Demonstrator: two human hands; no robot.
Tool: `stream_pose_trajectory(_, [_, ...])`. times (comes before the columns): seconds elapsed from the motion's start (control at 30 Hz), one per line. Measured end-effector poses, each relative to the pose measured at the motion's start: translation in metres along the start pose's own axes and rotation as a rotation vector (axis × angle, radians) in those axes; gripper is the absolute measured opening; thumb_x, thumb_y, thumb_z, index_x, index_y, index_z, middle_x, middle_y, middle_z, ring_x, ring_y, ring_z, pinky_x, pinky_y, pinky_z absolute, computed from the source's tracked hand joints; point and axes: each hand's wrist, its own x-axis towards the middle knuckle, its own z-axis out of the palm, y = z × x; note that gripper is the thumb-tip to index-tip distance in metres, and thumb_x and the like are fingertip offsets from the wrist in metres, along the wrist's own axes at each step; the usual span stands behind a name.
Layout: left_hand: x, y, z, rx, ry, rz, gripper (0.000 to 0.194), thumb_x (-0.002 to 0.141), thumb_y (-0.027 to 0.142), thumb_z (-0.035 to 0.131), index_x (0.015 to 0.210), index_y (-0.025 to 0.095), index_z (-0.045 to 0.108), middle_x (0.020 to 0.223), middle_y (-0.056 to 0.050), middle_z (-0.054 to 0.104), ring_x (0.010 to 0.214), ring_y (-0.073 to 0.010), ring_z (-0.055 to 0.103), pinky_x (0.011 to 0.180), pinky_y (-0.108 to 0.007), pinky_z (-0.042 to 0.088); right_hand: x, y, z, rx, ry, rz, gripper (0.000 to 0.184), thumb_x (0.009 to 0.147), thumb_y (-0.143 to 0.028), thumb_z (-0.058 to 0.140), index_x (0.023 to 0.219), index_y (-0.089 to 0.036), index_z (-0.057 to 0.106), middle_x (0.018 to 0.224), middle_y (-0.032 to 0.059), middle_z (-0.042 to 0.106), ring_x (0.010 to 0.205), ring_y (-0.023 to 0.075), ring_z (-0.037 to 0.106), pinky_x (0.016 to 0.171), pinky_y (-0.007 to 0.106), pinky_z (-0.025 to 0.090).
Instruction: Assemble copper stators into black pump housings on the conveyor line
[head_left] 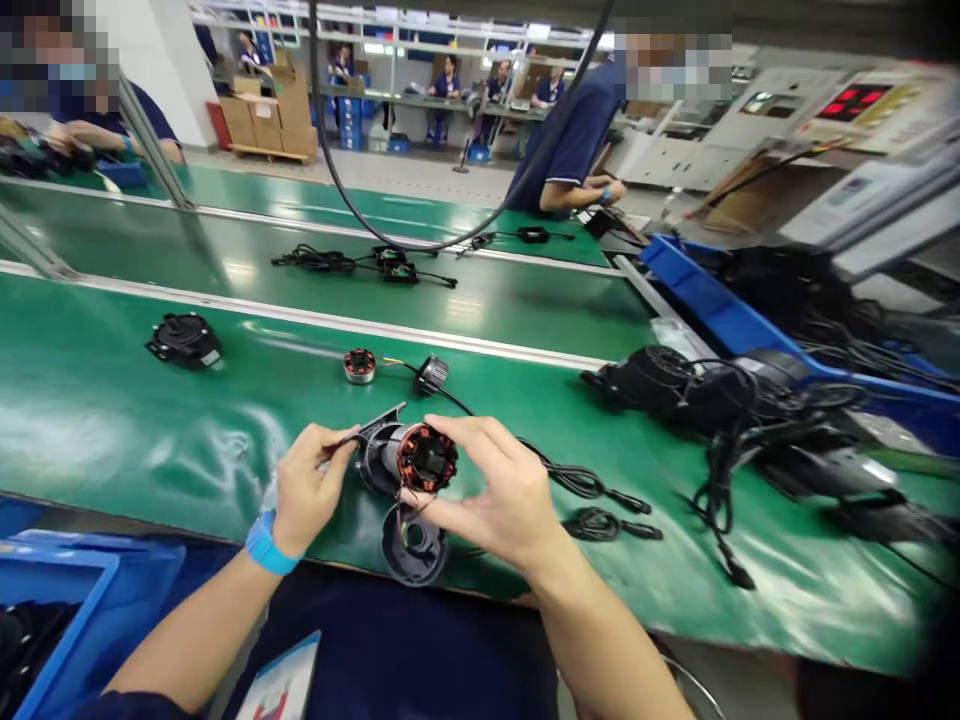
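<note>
- At the near edge of the bench (pixel 247 420), from where I stand, the grey housing (pixel 379 450) is held up between two hands, its copper coil ring (pixel 409 462) facing roughly four o'clock, perhaps so the windings can be seen.
- The left hand (pixel 311 485) pinches the housing's flared edge from nine o'clock, thumb against fingers; that looks like the steadying grip.
- The right hand (pixel 499 490) comes from three o'clock in a wide curve, fingertips above and thumb below the ring, probably to spread the hold and spare the windings.
- Just below, at six o'clock, the round cover (pixel 397 568) sits open side up, joined by thin wires; lying so near presumably spares them a pull. Whether it touches the bench I can't tell.
- At eleven o'clock lies a smaller coil ring (pixel 360 367), wired to a black cap (pixel 433 375) at twelve.
- Coiled cables (pixel 577 482) lie at three o'clock, apart from the fingers.
- A black motor (pixel 184 340) sits alone at ten o'clock; a heap of black parts (pixel 652 380) lies towards two.
</note>
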Motion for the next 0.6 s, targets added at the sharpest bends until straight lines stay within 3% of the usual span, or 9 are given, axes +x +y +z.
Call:
stream_pose_trajectory(0.13, [-0.008,0.005,0.014,-0.101,-0.07,-0.081,0.008,0.099,0.028,0.063,0.097,0.021,0.066,0.086,-0.001,0.068,0.077,-0.0145,0.069,0.07,-0.025,0.057,-0.006,0.007,0.008,-0.017,-0.109,0.074,0.059,0.08,-0.047,0.083,0.128,-0.019,0.064,0.111,0.0112,0.073,0.102,0.0264,0.071,0.093,0.041,0.06])
stream_pose_trajectory(0.37, [-0.009,0.001,0.011,-0.068,-0.072,-0.067,0.008,0.098,0.029,0.063,0.096,0.021,0.065,0.086,-0.002,0.067,0.077,-0.0154,0.069,0.07,-0.026,0.057,0.007,0.003,0.0,-0.126,-0.37,0.105,0.061,0.075,-0.044,0.089,0.124,-0.019,0.064,0.11,0.0091,0.071,0.1,0.0268,0.07,0.091,0.042,0.057])
stream_pose_trajectory(0.6, [-0.011,-0.005,0.012,-0.078,-0.081,-0.09,0.008,0.099,0.029,0.062,0.099,0.021,0.064,0.089,-0.002,0.068,0.08,-0.0158,0.071,0.073,-0.027,0.059,-0.002,-0.007,0.015,-0.28,-0.252,0.155,0.063,0.074,-0.063,0.085,0.11,-0.015,0.065,0.094,0.0104,0.071,0.088,0.0296,0.069,0.083,0.044,0.053])
